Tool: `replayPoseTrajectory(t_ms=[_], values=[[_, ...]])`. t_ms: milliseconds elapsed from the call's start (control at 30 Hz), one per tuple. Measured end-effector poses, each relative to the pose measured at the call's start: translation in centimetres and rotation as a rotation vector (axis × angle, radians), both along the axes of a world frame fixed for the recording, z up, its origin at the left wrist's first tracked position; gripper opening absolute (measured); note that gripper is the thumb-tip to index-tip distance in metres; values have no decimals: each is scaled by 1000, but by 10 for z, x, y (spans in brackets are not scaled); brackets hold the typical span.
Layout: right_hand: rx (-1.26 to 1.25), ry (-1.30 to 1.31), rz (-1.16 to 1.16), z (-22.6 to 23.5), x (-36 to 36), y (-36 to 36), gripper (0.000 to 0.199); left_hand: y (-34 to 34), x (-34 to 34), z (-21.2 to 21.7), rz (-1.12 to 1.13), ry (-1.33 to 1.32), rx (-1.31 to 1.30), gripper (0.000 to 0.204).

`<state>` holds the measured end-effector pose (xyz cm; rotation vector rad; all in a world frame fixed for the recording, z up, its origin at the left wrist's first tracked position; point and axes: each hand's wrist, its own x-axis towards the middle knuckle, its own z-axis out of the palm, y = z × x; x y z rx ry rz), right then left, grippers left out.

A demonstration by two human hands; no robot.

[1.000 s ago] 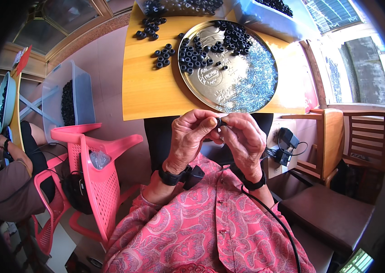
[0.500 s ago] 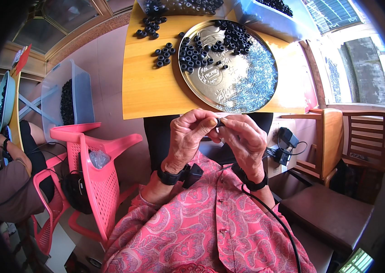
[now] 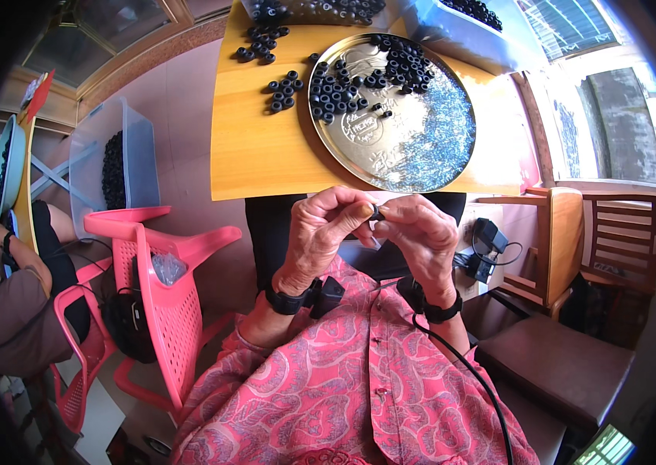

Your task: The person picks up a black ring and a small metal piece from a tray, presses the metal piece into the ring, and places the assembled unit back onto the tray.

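A small black ring-shaped part point(image 3: 377, 212) is pinched between my two hands, just off the table's near edge. My left hand point(image 3: 316, 236) closes on it with thumb and forefinger from one side. From the other side the fingertips of my right hand point(image 3: 426, 236) press against it. A thin pale tip shows below the fingers; I cannot make out what it is. Beyond my hands a round metal tray point(image 3: 378, 143) lies on the table, with many more black parts point(image 3: 405, 66) on its far side. Small bluish clear pieces point(image 3: 436, 128) cover its right side.
Loose black parts point(image 3: 284, 91) lie on the wooden table point(image 3: 254, 159) left of the tray. A clear bin point(image 3: 463, 39) of them stands at the back right. A pink chair point(image 3: 165, 318) is on my left, beside a seated person point(image 3: 26, 310). Wooden chairs point(image 3: 564, 248) stand right.
My right fingers have shifted slightly around the black part, and more of it shows between the fingertips. The left hand keeps its pinch almost in place.
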<state>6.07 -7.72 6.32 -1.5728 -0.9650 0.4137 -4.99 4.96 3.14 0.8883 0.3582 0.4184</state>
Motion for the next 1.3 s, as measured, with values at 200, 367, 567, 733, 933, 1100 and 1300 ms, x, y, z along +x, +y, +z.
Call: replayPoseTrajectory(t_ms=[200, 367, 567, 733, 933, 1100, 1300], values=[[-71, 438, 87, 5, 9, -6, 14, 3, -3, 5, -95, 26, 33, 16], [-44, 479, 117, 0, 12, -7, 13, 5, -5, 1, -152, 22, 57, 19], [36, 435, 59, -2, 3, -6, 11, 1, -4, 1, -118, -5, -85, 19], [53, 153, -22, -2, -7, -3, 18, -4, -3, 5, -23, -59, -197, 16], [39, -62, -133, -2, -15, 1, 20, -9, -3, 4, 27, -61, -238, 15], [64, -92, -177, -2, -19, 4, 20, -10, -3, 2, 29, -77, -189, 14], [9, -195, -191, 1, -20, 2, 22, -9, -4, 1, 24, -53, -174, 15]])
